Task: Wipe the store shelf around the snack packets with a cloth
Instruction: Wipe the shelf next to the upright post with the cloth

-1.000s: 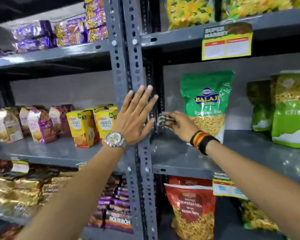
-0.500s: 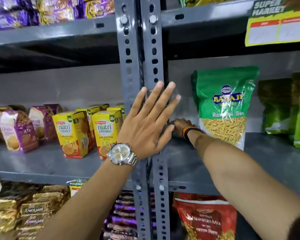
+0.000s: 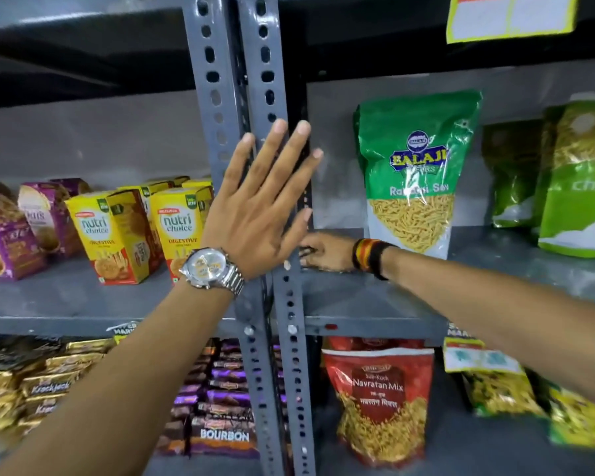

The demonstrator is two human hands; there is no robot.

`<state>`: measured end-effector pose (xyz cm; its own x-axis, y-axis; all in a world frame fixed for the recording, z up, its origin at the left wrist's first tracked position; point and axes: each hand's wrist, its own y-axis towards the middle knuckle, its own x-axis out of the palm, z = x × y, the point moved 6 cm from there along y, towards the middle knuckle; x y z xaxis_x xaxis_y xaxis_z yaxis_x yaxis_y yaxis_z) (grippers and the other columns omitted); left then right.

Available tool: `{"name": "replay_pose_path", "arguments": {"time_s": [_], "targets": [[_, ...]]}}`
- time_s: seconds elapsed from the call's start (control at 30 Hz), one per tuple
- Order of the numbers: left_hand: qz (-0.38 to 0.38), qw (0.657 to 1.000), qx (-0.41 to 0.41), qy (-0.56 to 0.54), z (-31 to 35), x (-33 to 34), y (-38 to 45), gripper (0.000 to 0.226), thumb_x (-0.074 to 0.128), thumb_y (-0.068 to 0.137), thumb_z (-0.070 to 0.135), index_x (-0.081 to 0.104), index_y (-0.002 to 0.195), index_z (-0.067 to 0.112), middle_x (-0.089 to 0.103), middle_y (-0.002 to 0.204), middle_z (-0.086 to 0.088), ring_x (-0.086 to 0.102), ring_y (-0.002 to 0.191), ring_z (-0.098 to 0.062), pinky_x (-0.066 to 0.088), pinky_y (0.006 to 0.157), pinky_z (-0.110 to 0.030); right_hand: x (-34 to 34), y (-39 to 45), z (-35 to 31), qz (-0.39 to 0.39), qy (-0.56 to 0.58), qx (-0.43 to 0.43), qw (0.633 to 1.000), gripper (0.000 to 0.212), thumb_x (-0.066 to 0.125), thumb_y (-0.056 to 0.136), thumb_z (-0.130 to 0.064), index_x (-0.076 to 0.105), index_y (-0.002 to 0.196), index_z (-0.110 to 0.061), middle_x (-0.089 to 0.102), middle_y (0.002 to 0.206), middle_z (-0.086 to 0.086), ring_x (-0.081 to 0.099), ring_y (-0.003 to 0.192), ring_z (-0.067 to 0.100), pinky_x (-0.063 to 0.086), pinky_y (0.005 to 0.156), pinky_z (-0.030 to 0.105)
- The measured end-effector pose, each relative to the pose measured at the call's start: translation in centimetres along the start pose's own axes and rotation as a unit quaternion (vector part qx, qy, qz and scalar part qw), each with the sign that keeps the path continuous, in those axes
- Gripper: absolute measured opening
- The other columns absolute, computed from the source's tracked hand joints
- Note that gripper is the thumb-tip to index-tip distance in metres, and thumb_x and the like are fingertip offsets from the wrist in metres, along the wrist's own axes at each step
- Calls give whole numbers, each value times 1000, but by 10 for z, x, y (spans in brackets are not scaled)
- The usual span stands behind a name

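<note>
My left hand [image 3: 260,204], with a silver watch at the wrist, lies flat and open against the grey slotted upright post [image 3: 217,80]. My right hand [image 3: 327,252] reaches onto the grey shelf [image 3: 375,300] just right of the post, pressed down on a dark patterned cloth [image 3: 305,253]; only a small edge of the cloth shows under the fingers. A green Balaji sev packet [image 3: 416,173] stands upright right behind that wrist. More green snack packets [image 3: 577,180] stand at the far right of the same shelf.
Yellow Nutri Choice boxes [image 3: 117,231] and purple biscuit packs [image 3: 11,231] fill the shelf left of the post. Below sit a red Navratan Mix bag [image 3: 378,396], Bourbon packs [image 3: 224,434] and gold Krackjack packs [image 3: 45,386]. A yellow price tag [image 3: 509,15] hangs on the upper shelf.
My right hand has dropped from mid-air by the post down onto the shelf surface with the cloth under it. The camera has moved closer; my left hand stays on the post.
</note>
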<state>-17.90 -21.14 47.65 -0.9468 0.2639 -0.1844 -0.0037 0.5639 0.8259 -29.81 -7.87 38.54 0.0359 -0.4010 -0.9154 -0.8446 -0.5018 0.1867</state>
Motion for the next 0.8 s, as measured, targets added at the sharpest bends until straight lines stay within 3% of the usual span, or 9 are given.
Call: {"name": "replay_pose_path", "arguments": {"time_s": [0.07, 0.13, 0.23, 0.33, 0.4, 0.47, 0.53, 0.67, 0.8], "targets": [[1, 1000, -2, 0, 2, 0, 0, 74, 38, 102, 45, 15, 166, 16, 9, 174, -12, 6, 161, -32, 7, 129, -56, -5, -30, -6, -54, 39, -25, 997, 23, 62, 93, -16, 65, 114, -26, 60, 99, -28, 57, 90, -22, 40, 79, -3], [1, 1000, -3, 3, 3, 0, -1, 74, 37, 102, 45, 14, 166, 17, 8, 174, -11, 5, 161, -31, 7, 129, -56, -18, -42, -6, -81, 50, -21, 995, 31, 63, 93, -19, 63, 124, -26, 62, 105, -32, 57, 93, -26, 40, 81, -5], [-3, 1000, -4, 4, 1, 1, 0, 73, 36, 102, 45, 13, 166, 18, 6, 175, -11, 4, 161, -31, 6, 129, -56, -32, -27, -7, -38, 62, -3, 997, 33, 65, 92, -19, 63, 126, -22, 67, 105, -21, 57, 85, -23, 42, 81, 1], [-6, 1000, -1, 1, 1, 1, -1, 73, 35, 102, 45, 14, 166, 18, 7, 175, -11, 5, 161, -32, 7, 129, -57, -13, -8, -12, -37, 19, 26, 999, 39, 61, 94, -17, 58, 133, -15, 65, 127, 0, 57, 108, 1, 42, 99, 21], [-6, 1000, 1, 1, 1, 2, -1, 72, 34, 103, 45, 14, 166, 18, 7, 175, -11, 5, 161, -32, 8, 129, -57, 0, -9, -17, -47, 55, 25, 997, 39, 57, 96, -11, 56, 135, -9, 62, 133, 7, 56, 115, 11, 42, 102, 25], [-7, 1000, 1, 3, 0, 2, -1, 71, 33, 103, 45, 14, 166, 18, 7, 175, -11, 4, 161, -32, 8, 129, -57, 6, -26, -24, -73, 90, 3, 993, 39, 56, 97, -9, 53, 136, -6, 63, 133, 4, 58, 116, 4, 43, 101, 17], [-9, 1000, 0, 7, 0, 2, -1, 71, 32, 103, 45, 14, 166, 18, 7, 175, -11, 4, 161, -32, 8, 129, -57, 5, -53, -29, -105, 73, -15, 992, 38, 56, 97, -15, 54, 135, -16, 62, 124, -12, 57, 106, -17, 40, 93, 1], [-16, 1000, -6, 13, 2, 2, -1, 70, 30, 103, 45, 13, 166, 18, 7, 175, -11, 4, 161, -32, 9, 128, -58, -14, -105, -23, -176, 82, -30, 980, 40, 60, 94, -15, 57, 133, -24, 65, 127, -8, 61, 113, 3, 45, 102, 17], [-23, 1000, -9, 15, 3, 1, 0, 70, 30, 103, 42, 12, 166, 18, 5, 175, -11, 4, 161, -32, 9, 128, -58, -40, -91, -23, -99, 98, -7, 990, 42, 62, 93, -9, 58, 134, -20, 67, 128, -3, 61, 115, 7, 42, 106, 23]]}}
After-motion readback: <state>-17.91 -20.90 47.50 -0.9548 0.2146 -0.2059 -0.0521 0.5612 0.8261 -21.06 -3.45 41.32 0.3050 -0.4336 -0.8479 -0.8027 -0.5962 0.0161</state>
